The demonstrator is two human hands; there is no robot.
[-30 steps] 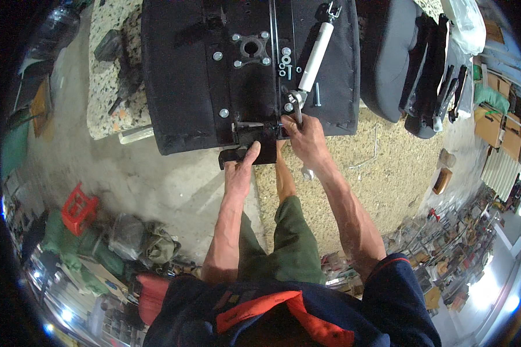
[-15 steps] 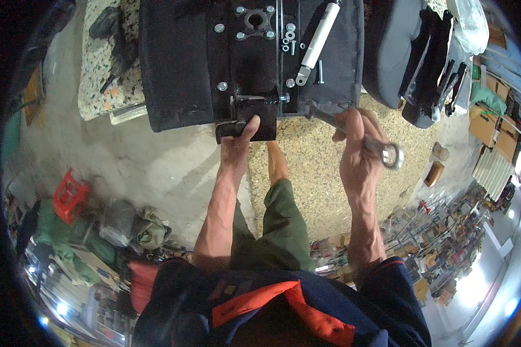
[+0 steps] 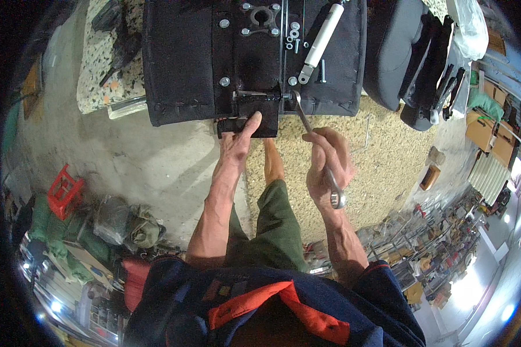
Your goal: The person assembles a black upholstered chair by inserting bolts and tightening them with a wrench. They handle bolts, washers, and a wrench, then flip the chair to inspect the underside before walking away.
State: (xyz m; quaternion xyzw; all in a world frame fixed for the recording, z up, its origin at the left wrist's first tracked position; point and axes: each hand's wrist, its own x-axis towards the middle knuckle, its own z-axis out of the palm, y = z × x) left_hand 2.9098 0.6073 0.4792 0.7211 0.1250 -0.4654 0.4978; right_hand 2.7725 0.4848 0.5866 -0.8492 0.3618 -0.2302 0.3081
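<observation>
My left hand (image 3: 239,139) grips a black metal bracket (image 3: 265,124) at the near edge of a black upholstered seat base (image 3: 179,69); the thumb lies on top and most of the fingers are hidden beneath. In my right hand (image 3: 331,156) is a combination wrench (image 3: 305,117). Its open jaw is at a bolt (image 3: 286,96) on the bracket's right side; I cannot tell how fully it is seated. The ring end points back toward my wrist. On the seat base lie a white gas strut (image 3: 323,43), a loose bolt (image 3: 323,71) and several washers and nuts (image 3: 294,34).
Gray-black cushions (image 3: 388,52) and black parts in clear plastic (image 3: 469,34) lie at the right of the speckled worktop (image 3: 92,87). A red plastic stool (image 3: 65,191) stands on the floor at left. A wooden block (image 3: 429,177) rests on the floor at right.
My right hand has swung left and nearer to me, turning the wrench so its open jaw meets the bolt. The left hand keeps its hold on the bracket.
</observation>
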